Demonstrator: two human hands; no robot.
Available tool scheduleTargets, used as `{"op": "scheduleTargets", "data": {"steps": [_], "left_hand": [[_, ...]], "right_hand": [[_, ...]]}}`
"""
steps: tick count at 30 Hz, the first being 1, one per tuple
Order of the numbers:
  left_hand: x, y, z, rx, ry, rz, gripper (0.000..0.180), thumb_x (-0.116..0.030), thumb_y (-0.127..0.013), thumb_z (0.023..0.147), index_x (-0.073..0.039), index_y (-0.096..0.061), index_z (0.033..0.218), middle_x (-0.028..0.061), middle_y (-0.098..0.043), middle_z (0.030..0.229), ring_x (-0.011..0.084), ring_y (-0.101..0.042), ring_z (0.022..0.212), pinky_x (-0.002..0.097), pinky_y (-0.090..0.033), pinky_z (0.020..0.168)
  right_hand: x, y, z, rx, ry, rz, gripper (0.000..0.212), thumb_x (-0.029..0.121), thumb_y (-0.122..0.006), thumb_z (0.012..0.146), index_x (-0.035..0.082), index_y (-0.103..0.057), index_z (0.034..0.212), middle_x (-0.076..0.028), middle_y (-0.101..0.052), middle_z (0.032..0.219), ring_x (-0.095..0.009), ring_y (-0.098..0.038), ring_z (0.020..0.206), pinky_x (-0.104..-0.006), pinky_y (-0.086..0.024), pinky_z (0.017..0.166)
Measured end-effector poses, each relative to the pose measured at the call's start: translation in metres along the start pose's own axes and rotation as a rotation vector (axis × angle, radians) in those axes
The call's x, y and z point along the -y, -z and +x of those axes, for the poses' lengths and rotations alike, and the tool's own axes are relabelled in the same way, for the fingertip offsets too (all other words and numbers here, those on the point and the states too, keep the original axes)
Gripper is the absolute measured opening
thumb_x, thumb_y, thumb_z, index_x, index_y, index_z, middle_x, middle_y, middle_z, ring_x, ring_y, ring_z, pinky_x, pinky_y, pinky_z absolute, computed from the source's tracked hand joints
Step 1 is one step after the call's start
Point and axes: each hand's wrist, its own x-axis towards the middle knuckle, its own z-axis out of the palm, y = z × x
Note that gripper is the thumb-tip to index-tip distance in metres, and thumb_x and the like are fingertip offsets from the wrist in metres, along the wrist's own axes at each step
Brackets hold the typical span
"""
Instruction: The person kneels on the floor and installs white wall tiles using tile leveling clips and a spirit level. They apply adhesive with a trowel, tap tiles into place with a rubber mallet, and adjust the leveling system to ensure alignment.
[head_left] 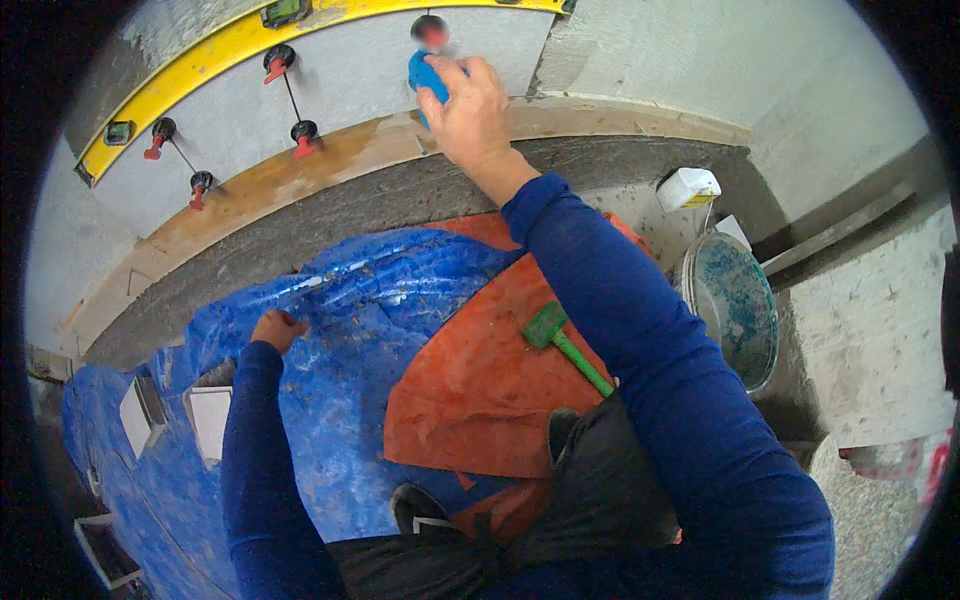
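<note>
My right hand [470, 115] reaches up to the grey wall tiles [365, 70], closed around a blue, rounded object [424, 76] whose kind I cannot make out. Just above it sits a blurred red and black round knob [430, 33] on the tile. More black round caps with red knobs, such as one tile leveling knob [278, 63], straddle the tile joints to the left. Low over the blue tarp [340, 380], my left hand [277, 330] has its fingers curled; whatever they hold, if anything, is hidden.
A yellow spirit level [200, 62] lies along the tiles' top; a wooden board [250, 185] runs beneath them. On an orange sheet [450, 400] lies a green mallet [565, 345]. Right of my arm stand a bucket [768, 335] and white container [685, 188]. White box-like pieces [210, 420] sit left.
</note>
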Motion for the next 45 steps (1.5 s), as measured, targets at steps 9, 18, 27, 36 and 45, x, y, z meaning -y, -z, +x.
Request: {"op": "scheduleTargets", "data": {"steps": [9,18,27,36,45], "left_hand": [[-0.002,0.005,0.000,0.008,-0.044,-0.020,0.051,-0.047,-0.079,0.080,0.002,-0.069,0.081,0.0205,-0.072,0.082,0.0348,-0.069,0.078,0.0465,-0.054,0.074],[-0.004,0.011,-0.001,0.005,0.021,-0.007,0.044,-0.042,-0.081,0.076,0.000,-0.072,0.084,0.0206,-0.072,0.085,0.0347,-0.071,0.083,0.0441,-0.055,0.077],[-0.002,0.017,-0.002,-0.016,-0.023,-0.057,0.043,-0.042,-0.081,0.075,0.000,-0.073,0.084,0.0216,-0.072,0.085,0.0353,-0.071,0.084,0.0439,-0.055,0.078],[-0.037,0.021,-0.001,0.067,-0.076,-0.080,0.042,-0.041,-0.080,0.077,-0.001,-0.072,0.087,0.0180,-0.072,0.084,0.0324,-0.070,0.079,0.0427,-0.054,0.075],[-0.151,0.058,-0.026,0.477,-0.112,-1.002,0.031,-0.024,-0.069,0.091,-0.004,-0.061,0.112,0.0033,-0.062,0.091,0.0125,-0.061,0.076,0.0277,-0.052,0.069]], "right_hand": [[0.001,0.004,-0.020,0.124,-0.017,-0.091,0.030,0.027,-0.074,0.081,0.013,-0.069,0.108,-0.014,-0.059,0.101,-0.034,-0.061,0.100,-0.0481,-0.056,0.078],[-0.001,0.015,-0.020,0.336,-0.100,-0.064,0.023,0.029,-0.067,0.086,0.013,-0.074,0.101,-0.017,-0.064,0.104,-0.036,-0.063,0.103,-0.0478,-0.056,0.083],[-0.013,0.050,0.012,0.484,-0.117,-0.119,0.033,0.039,-0.064,0.084,0.017,-0.077,0.105,-0.018,-0.068,0.098,-0.037,-0.067,0.097,-0.0513,-0.055,0.087],[-0.003,0.042,0.007,0.682,0.057,-0.282,0.030,0.031,-0.067,0.084,0.010,-0.076,0.104,-0.020,-0.067,0.108,-0.040,-0.066,0.103,-0.0499,-0.055,0.087],[-0.065,0.361,-0.081,0.436,-0.528,-0.561,0.044,0.026,-0.075,0.075,0.008,-0.072,0.115,-0.018,-0.068,0.112,-0.035,-0.066,0.106,-0.0418,-0.052,0.092]]}}
